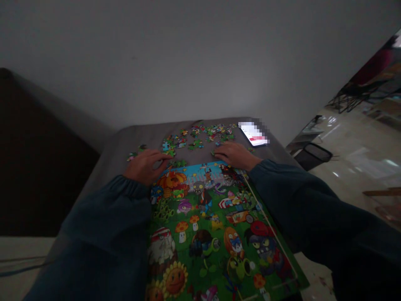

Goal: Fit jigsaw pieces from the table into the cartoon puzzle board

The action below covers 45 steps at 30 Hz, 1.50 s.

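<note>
Puzzle board (206,225), cartoon picture on a green ground, lies flat in front of the person, its blue strip at the far edge. Printed on it: pumpkin (172,180) at the far left, sunflower (174,278) at the near left, red-capped figure (261,238) on the right side; pale line down the right border. Left hand (145,166) at the board's far left corner, palm down, fingers bent, fingertips by green loose pieces (171,153); can't tell if it grips one. Right hand (236,154) just past the board's far right corner, fingers curled loosely, tips at a small green piece (213,153); pinched or only touched, can't tell. More loose pieces, mixed colours, scattered beyond the board's far edge, densest cluster (219,132) towards the right. Lit phone (253,134) lies beyond the far right corner, screen partly pixelated. Grey cloth (115,144) under the pieces, pale wall (188,62) behind, well past the board. Both sleeves dark blue, flanking the board. Dim light.
</note>
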Each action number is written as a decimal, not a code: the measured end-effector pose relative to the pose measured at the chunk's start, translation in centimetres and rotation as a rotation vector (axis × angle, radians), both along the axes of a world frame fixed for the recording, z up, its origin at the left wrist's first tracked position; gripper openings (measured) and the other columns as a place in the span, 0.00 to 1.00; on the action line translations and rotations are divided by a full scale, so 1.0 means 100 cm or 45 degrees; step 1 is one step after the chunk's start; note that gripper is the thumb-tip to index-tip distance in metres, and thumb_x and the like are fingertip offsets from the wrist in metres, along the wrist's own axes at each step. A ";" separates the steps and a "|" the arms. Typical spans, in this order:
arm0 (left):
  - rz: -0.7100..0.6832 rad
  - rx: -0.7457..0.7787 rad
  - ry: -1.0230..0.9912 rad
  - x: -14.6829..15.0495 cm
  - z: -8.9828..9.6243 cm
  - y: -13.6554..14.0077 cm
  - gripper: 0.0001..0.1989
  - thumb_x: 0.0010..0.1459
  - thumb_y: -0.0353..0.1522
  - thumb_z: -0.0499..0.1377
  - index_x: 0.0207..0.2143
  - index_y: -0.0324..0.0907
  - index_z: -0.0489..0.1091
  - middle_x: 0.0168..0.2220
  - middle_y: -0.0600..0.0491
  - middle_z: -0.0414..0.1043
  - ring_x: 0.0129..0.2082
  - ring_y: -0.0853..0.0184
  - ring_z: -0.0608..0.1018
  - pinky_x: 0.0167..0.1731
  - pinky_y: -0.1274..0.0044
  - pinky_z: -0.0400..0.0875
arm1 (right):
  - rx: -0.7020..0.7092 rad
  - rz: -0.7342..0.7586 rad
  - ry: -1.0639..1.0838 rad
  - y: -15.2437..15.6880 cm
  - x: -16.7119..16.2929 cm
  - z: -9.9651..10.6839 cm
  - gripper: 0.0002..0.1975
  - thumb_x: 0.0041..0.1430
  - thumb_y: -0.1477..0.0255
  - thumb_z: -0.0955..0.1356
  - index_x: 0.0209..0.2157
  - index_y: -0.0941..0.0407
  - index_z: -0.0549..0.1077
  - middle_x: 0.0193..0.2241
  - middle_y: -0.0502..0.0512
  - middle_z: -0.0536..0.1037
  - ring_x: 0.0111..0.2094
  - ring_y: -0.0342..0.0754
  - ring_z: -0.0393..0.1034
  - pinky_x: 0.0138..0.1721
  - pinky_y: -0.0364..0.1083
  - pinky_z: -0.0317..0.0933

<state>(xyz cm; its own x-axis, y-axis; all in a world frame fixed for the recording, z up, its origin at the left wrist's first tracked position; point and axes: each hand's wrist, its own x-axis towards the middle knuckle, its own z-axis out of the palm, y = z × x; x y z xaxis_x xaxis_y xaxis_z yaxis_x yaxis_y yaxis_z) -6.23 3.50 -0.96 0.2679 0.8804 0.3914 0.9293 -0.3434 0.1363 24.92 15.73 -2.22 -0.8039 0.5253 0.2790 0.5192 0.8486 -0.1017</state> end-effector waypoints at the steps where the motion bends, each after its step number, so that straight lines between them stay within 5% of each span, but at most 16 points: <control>1: -0.006 0.000 0.001 0.001 0.000 0.000 0.20 0.62 0.40 0.47 0.42 0.42 0.76 0.38 0.47 0.77 0.39 0.60 0.77 0.42 0.69 0.70 | 0.003 -0.023 0.018 -0.003 0.002 0.003 0.12 0.65 0.71 0.63 0.42 0.61 0.76 0.39 0.63 0.79 0.41 0.53 0.71 0.45 0.51 0.62; 5: -0.003 -0.020 -0.010 0.003 0.001 -0.001 0.20 0.62 0.40 0.47 0.43 0.43 0.76 0.39 0.48 0.77 0.40 0.61 0.77 0.43 0.69 0.70 | -0.122 -0.054 0.150 -0.027 0.014 0.020 0.14 0.67 0.70 0.60 0.43 0.62 0.74 0.34 0.60 0.80 0.33 0.47 0.74 0.37 0.46 0.65; 9: -0.002 -0.050 -0.019 0.003 0.000 -0.001 0.20 0.63 0.41 0.47 0.43 0.43 0.76 0.39 0.48 0.77 0.41 0.61 0.76 0.44 0.69 0.69 | -0.732 0.274 0.340 -0.071 0.025 0.039 0.12 0.66 0.69 0.63 0.42 0.61 0.74 0.29 0.54 0.81 0.29 0.41 0.76 0.31 0.40 0.67; 14: 0.025 -0.107 0.006 0.002 0.003 -0.001 0.21 0.64 0.42 0.47 0.43 0.41 0.75 0.40 0.47 0.76 0.40 0.60 0.75 0.44 0.69 0.68 | -0.896 0.606 0.256 -0.100 0.025 0.050 0.07 0.61 0.75 0.67 0.39 0.60 0.75 0.33 0.55 0.80 0.33 0.39 0.75 0.35 0.39 0.67; 19: -0.164 -0.355 0.013 0.018 0.011 -0.010 0.26 0.61 0.49 0.50 0.53 0.43 0.69 0.50 0.46 0.71 0.50 0.57 0.71 0.52 0.65 0.63 | -0.834 0.774 0.274 -0.096 0.022 0.043 0.09 0.59 0.80 0.66 0.42 0.62 0.75 0.37 0.58 0.78 0.38 0.40 0.72 0.39 0.41 0.67; 22: -0.248 -0.635 0.089 0.041 0.009 -0.025 0.49 0.46 0.60 0.57 0.65 0.47 0.51 0.64 0.44 0.53 0.63 0.47 0.56 0.58 0.55 0.54 | -0.734 0.766 0.292 -0.093 0.022 0.040 0.08 0.60 0.79 0.66 0.41 0.61 0.75 0.36 0.57 0.77 0.38 0.41 0.71 0.39 0.42 0.66; 25: -0.235 -0.822 0.201 0.059 0.002 -0.037 0.57 0.39 0.64 0.57 0.67 0.53 0.42 0.69 0.46 0.39 0.66 0.42 0.44 0.59 0.49 0.45 | -0.668 0.718 0.288 -0.093 0.024 0.039 0.08 0.61 0.77 0.66 0.41 0.61 0.76 0.36 0.57 0.77 0.37 0.41 0.71 0.39 0.42 0.65; 37: -0.153 -0.873 0.232 0.059 -0.002 -0.037 0.60 0.36 0.65 0.57 0.68 0.53 0.38 0.70 0.48 0.26 0.66 0.39 0.36 0.60 0.49 0.38 | -0.472 0.937 0.267 -0.095 0.026 0.040 0.05 0.62 0.79 0.65 0.37 0.59 0.74 0.38 0.55 0.77 0.42 0.43 0.68 0.47 0.46 0.63; 45: -0.141 -0.904 0.196 0.060 -0.003 -0.036 0.60 0.36 0.64 0.59 0.67 0.54 0.38 0.70 0.46 0.27 0.66 0.39 0.36 0.59 0.48 0.37 | -0.275 0.959 0.284 -0.108 0.024 0.040 0.04 0.63 0.78 0.64 0.35 0.61 0.72 0.35 0.57 0.74 0.37 0.44 0.66 0.38 0.44 0.62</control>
<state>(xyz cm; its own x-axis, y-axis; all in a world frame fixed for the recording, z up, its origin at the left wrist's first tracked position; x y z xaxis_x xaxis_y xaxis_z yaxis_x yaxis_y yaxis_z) -0.24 -0.06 -1.29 0.3758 0.8724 -0.3125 0.9208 -0.3136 0.2318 27.34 4.96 1.75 -0.9005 -0.0734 0.4285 -0.2346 0.9119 -0.3367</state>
